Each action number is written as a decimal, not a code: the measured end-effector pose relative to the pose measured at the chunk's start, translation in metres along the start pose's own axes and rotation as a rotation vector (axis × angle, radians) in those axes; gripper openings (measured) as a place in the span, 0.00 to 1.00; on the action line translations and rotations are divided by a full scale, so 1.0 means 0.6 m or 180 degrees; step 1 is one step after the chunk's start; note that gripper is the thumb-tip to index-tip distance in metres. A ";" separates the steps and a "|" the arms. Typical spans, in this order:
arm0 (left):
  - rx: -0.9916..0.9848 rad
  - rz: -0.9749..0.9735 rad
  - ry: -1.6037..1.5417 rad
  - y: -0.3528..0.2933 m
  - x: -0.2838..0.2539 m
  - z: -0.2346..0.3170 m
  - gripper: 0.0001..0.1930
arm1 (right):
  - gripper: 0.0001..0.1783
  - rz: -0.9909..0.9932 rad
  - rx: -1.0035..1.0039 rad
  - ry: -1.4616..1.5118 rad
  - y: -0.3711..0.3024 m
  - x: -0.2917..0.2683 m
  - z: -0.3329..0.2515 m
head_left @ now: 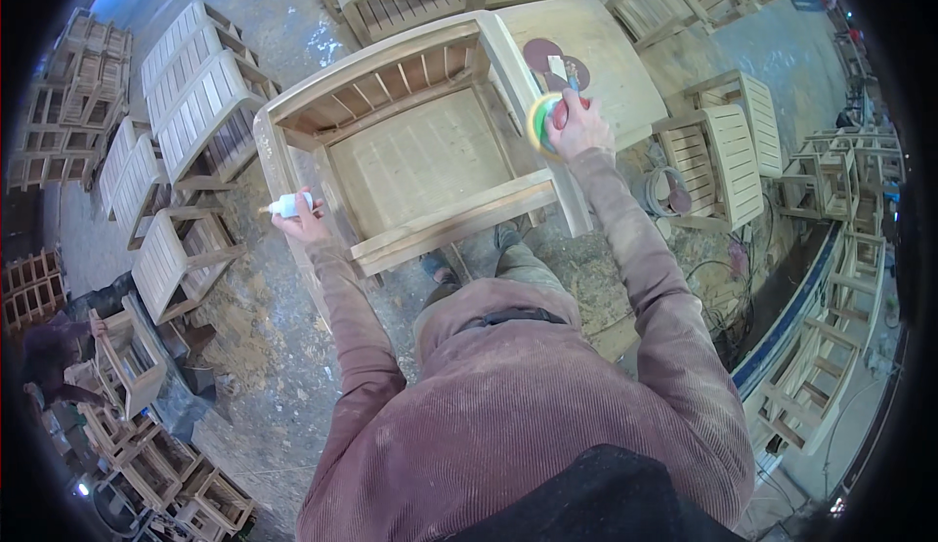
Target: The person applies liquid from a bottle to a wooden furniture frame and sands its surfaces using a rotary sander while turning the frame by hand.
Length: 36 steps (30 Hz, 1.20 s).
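Observation:
My left hand [305, 223] is closed around a white squeeze bottle [289, 204], its tip pointing left, beside the left edge of a wooden seat frame [391, 243]. The frame has a slatted back and a flat panel [415, 156] inside it. My right hand [583, 130] grips a round sander [544, 124] with a green and yellow rim and some red on its body. The sander is at the frame's right side, by the board's near left part. Whether its pad touches the wood is hidden.
On the pale board [616, 78] lie dark red sanding discs [543, 54] and a brush [572, 74]. A bucket [661, 191] stands below it at the right. Slatted wooden chairs [200, 103] surround me. A person [54, 352] handles a wooden piece at the lower left.

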<state>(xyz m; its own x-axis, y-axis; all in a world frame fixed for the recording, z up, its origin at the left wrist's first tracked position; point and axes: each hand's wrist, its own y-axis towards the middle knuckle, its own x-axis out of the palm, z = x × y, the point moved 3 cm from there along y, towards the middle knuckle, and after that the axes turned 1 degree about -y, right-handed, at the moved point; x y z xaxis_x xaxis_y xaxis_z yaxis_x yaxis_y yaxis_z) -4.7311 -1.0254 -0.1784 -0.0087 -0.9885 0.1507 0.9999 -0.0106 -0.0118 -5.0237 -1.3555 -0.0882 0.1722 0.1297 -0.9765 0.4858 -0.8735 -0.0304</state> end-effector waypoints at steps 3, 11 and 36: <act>-0.0198 -0.0287 0.0233 0.001 0.030 0.003 0.17 | 0.22 0.0179 -0.0182 -0.0081 -0.008 0.012 0.007; -0.0360 -0.0520 0.0535 -0.024 0.094 -0.003 0.19 | 0.23 0.0121 0.0050 -0.0113 0.079 -0.009 -0.001; -0.0052 0.1626 0.2198 0.106 -0.144 -0.061 0.32 | 0.23 0.0144 -0.0387 -0.0257 0.468 0.067 -0.231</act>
<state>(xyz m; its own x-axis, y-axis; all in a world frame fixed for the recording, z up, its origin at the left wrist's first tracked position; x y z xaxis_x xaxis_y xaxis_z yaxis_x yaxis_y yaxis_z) -4.6671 -0.9461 -0.2282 0.4310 -0.7427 -0.5124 0.8831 0.4638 0.0705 -4.7615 -1.5307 -0.1065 0.1293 0.0492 -0.9904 0.5801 -0.8138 0.0353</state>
